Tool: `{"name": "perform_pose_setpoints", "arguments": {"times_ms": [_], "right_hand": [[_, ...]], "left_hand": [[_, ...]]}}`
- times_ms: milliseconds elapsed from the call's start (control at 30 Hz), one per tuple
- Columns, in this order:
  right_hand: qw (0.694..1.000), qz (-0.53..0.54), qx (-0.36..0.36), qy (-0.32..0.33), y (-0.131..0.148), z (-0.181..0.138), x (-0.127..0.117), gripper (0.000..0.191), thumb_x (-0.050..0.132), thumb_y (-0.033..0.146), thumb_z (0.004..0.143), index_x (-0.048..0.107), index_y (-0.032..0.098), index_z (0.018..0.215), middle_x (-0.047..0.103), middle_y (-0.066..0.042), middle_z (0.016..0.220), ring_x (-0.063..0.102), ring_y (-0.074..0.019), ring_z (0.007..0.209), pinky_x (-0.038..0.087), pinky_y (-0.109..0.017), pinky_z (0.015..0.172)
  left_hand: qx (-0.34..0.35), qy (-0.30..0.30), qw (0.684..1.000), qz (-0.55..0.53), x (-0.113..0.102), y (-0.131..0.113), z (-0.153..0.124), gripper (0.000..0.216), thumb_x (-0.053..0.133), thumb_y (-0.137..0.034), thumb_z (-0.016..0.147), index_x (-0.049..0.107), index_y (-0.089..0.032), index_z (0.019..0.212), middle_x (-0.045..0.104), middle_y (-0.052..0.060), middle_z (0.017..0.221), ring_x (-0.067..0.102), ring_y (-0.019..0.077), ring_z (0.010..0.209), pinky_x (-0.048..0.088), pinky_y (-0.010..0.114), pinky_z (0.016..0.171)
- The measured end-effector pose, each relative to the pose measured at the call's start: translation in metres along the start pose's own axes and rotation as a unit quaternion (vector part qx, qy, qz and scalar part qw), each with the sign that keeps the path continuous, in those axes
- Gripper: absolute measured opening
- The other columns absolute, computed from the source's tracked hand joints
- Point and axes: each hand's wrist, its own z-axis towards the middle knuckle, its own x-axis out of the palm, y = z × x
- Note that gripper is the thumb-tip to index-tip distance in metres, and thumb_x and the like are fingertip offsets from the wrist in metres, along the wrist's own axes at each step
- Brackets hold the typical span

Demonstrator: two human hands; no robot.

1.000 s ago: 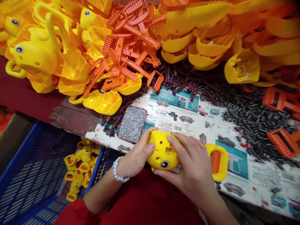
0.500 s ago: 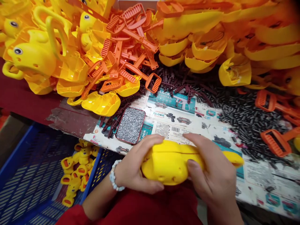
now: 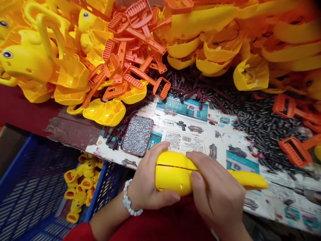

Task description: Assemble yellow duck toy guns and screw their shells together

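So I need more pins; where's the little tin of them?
In the head view, the tin of metal pins lies on the printed cardboard, left of centre, just above the left hand and below the orange handle pile.

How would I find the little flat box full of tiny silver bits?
Look at the printed cardboard sheet covering the table in front of the person. Near its left end, just above the left hand, lies a small tin with a dark red rim. It alone is packed with tiny silvery pieces; the loose bits heaped around it are dark, and the big parts are yellow or orange.
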Motion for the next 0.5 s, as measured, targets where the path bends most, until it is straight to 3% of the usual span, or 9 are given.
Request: {"name": "perform_pose_setpoints", "arguments": {"times_ms": [100,267,400,500], "right_hand": [[0.999,-0.008,0.015,-0.027,0.001,-0.001,0.003,0.021,0.039,0.014,0.095,0.058,0.007,0.102,0.059,-0.006,0.103,0.058,-0.0191,0.097,0.042,-0.029,0.094],[0.999,0.001,-0.002,-0.04,0.002,-0.005,0.007,0.021,0.04,0.01,0.093,0.057,0.006,0.106,0.058,-0.009,0.107,0.058,-0.0211,0.1,0.044,-0.032,0.093],[0.999,0.006,0.016,-0.036,0.002,-0.002,0.006,0.02,0.04,0.012,0.095,0.058,0.007,0.105,0.059,-0.007,0.104,0.058,-0.0196,0.098,0.043,-0.03,0.093],[0.999,-0.024,0.022,-0.02,0.002,0.001,0.005,0.023,0.038,0.016,0.097,0.058,0.006,0.103,0.059,-0.007,0.103,0.057,-0.0203,0.095,0.042,-0.03,0.091]], "left_hand": [[0.003,-0.003,1.0,0.016,-0.002,-0.003,0.002,0.069,0.056,-0.063,0.077,0.041,-0.019,0.127,0.052,0.015,0.124,0.05,0.0326,0.117,0.038,0.049,0.101],[-0.084,0.036,0.996,0.012,-0.007,-0.014,0.004,0.094,0.055,-0.073,0.071,0.026,-0.017,0.14,0.038,0.019,0.142,0.043,0.036,0.127,0.036,0.051,0.104],[-0.024,-0.038,0.999,0.019,-0.002,-0.015,0.007,0.067,0.055,-0.067,0.076,0.047,-0.018,0.121,0.057,0.014,0.12,0.055,0.0299,0.111,0.043,0.045,0.096],[0.021,-0.061,0.997,0.036,0.001,-0.012,0.008,0.053,0.055,-0.059,0.08,0.051,-0.018,0.113,0.061,0.011,0.107,0.059,0.0259,0.1,0.047,0.042,0.09]]}}
